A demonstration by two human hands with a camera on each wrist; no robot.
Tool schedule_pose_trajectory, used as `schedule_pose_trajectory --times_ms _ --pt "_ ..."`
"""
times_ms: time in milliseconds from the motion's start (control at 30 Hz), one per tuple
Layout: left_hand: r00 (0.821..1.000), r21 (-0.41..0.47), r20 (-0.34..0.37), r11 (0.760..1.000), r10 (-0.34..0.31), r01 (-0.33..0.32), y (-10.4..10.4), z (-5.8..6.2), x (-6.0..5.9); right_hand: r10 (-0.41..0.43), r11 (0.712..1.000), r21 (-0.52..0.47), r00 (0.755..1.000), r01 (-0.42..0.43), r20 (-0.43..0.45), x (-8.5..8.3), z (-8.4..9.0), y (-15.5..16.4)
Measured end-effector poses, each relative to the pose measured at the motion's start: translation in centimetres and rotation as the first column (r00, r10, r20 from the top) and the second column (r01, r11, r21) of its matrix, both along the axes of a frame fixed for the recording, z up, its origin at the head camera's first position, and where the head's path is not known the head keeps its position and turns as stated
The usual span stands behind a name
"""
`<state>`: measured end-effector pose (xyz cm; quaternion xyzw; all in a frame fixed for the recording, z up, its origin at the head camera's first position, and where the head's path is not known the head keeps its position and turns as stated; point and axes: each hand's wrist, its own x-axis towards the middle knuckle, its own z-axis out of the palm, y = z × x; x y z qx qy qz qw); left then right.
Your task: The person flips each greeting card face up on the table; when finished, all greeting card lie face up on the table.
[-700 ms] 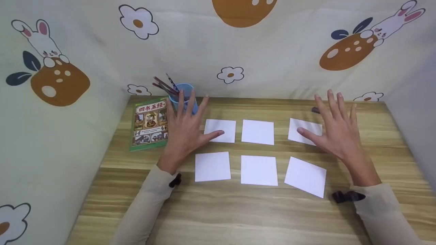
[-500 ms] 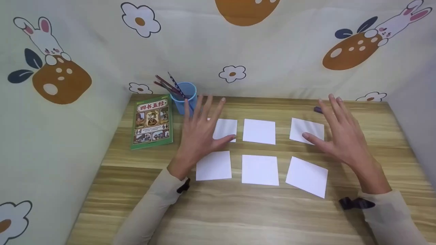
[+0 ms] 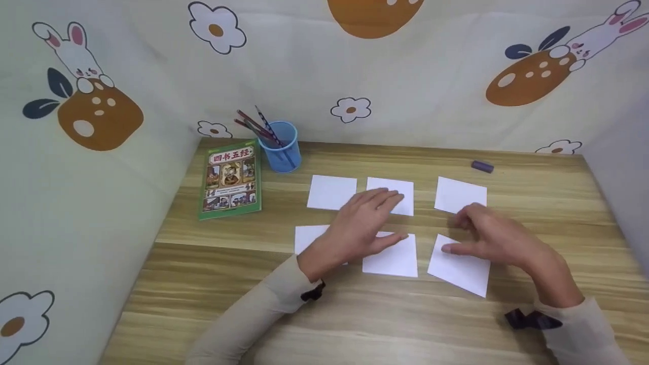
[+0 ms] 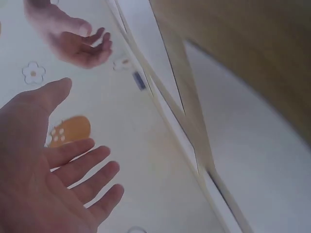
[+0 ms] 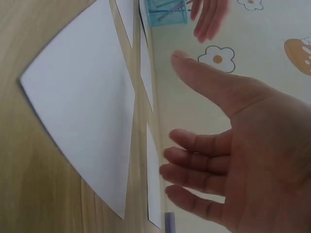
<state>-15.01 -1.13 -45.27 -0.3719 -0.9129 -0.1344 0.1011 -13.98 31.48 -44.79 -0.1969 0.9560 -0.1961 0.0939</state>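
Note:
White square cards lie flat in two rows of three. My left hand hovers over the back middle card and the front middle card, fingers extended and thumb apart. Partly under that wrist in the head view is the front left card. My right hand hangs above the front right card, its fingers bent loosely toward the back right card. Both palms, the left and the right, hold nothing in the wrist views. The back left card lies uncovered.
A green-edged comic book lies at the back left. Beside it stands a blue cup holding several pencils. A short dark purple stick rests at the back right. Patterned cloth walls enclose the wooden table.
My left hand has swung right and toward me, from near the cup to the middle cards. My right hand has lowered toward the front right card, its fingers bending in.

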Motion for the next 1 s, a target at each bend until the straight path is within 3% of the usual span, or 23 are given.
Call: schedule_pose_trajectory --times_ms 133,233,400,600,767,1000 --pt "0.992 -0.062 0.09 0.994 -0.085 0.09 2.4 -0.3 0.3 0.038 0.993 0.11 0.996 -0.047 0.083 0.8 -0.1 -0.2" --pt "0.983 -0.115 0.138 0.984 -0.118 0.134 4.1 -0.5 0.4 0.049 0.986 0.155 0.996 -0.06 0.072 1.2 -0.1 -0.4" --pt "0.969 -0.213 0.213 0.962 -0.123 0.169 6.3 -1.2 0.5 0.114 0.987 0.107 0.993 -0.118 0.044 1.1 -0.4 -0.6" --pt "0.952 -0.265 0.284 0.944 -0.118 0.196 6.9 -1.8 0.8 0.169 0.983 0.065 0.985 -0.171 0.031 0.9 -0.4 -0.6" --pt "0.944 -0.213 0.307 0.958 -0.119 0.19 6.8 -2.0 0.8 0.17 0.985 0.013 0.985 -0.17 0.023 0.8 -0.3 -0.7" --pt "0.916 0.036 0.386 0.994 -0.109 0.103 6.5 -2.0 0.5 0.179 0.983 -0.022 0.973 -0.184 -0.143 0.3 -0.8 -1.7"
